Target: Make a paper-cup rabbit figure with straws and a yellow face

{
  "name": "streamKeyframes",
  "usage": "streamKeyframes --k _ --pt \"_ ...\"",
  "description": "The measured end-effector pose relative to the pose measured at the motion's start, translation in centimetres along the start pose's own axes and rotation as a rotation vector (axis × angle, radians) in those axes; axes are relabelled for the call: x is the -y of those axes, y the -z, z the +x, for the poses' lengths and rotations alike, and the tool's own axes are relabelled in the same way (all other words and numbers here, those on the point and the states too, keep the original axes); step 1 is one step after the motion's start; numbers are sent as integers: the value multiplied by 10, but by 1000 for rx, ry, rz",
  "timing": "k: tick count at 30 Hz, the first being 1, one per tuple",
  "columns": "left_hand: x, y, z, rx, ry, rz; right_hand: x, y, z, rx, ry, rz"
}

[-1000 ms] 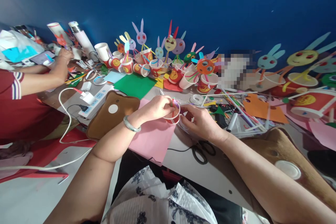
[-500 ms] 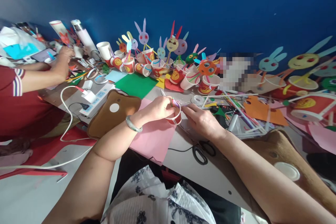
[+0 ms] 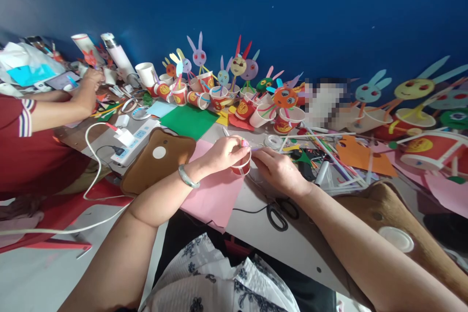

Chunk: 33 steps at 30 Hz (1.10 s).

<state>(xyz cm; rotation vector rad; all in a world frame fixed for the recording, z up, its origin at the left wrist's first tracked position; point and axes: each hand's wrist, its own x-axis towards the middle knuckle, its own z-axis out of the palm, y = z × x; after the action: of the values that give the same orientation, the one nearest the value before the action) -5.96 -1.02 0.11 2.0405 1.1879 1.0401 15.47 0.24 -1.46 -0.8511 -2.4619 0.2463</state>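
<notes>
My left hand (image 3: 224,152) is curled round a small red and white paper cup (image 3: 242,165), with the thumb and fingers pinched at its rim. A green bangle sits on that wrist. My right hand (image 3: 278,170) is on the cup's right side, and its fingers pinch a thin purple strip (image 3: 256,148) at the rim. Both hands hover over a pink paper sheet (image 3: 212,197) at the table's near edge. Black scissors (image 3: 280,212) lie just beneath my right wrist.
A row of paper cups with bunny-eared paper faces (image 3: 237,83) lines the blue wall. Green paper (image 3: 188,121), orange paper (image 3: 360,153), straws (image 3: 329,148), a tape roll (image 3: 272,141), brown pads (image 3: 157,158) and a power strip (image 3: 133,139) lie about. Another person's hand (image 3: 86,92) works at the left.
My hands and the cup have barely shifted. The left fingers have closed tighter over the rim, and the camera view has tipped slightly downward.
</notes>
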Motion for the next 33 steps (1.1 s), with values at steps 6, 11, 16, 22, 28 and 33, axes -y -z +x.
streamKeyframes --k 6,11,16,22,28,33 --pt "-5 5 0 38 26 20 12 5 1 -11 -111 228" --pt "-10 5 -1 40 41 14 20 6 2 21 -159 254" --pt "-13 4 -1 50 28 20 24 2 2 8 -215 217" --pt "-9 0 -1 15 30 -16 24 -4 0 89 -320 312" --pt "-6 -4 -1 -49 10 -53 28 -4 1 63 -331 442" --pt "-8 -2 -1 -39 -6 15 30 -3 1 48 -303 466"
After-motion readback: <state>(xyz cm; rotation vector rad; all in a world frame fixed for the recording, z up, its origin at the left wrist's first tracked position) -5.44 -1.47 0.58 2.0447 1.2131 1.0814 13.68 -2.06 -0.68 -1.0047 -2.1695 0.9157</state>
